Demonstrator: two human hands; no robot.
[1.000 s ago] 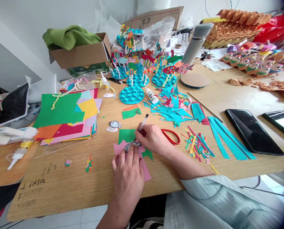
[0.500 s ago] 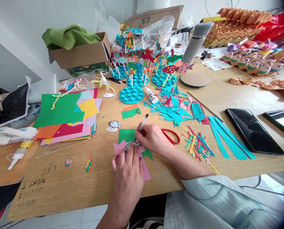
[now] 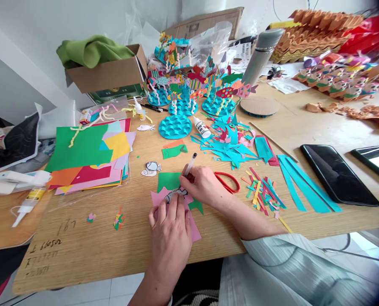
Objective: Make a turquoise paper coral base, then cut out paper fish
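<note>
My right hand grips a pen with a clear barrel and dark end, its tip down by a fish cutout. Fingers outstretched, my left hand presses that black-and-white cutout flat on pink paper. Green paper lies partly beneath the pink piece. Part of the cutout and the pen's tip are hidden by my fingers. Red-handled scissors lie just right of my right hand, their blades out of sight. Beyond my hands rest two more fish cutouts, overlapping.
Coloured sheets are stacked at left. Blue bases, some bearing paper fish, stand behind a glue bottle. Blue scraps, thin paper strips and a phone lie to the right. A grey flask stands behind.
The pen and my right hand have shifted very slightly to the left. My left hand stays pressed on the fish cutout.
</note>
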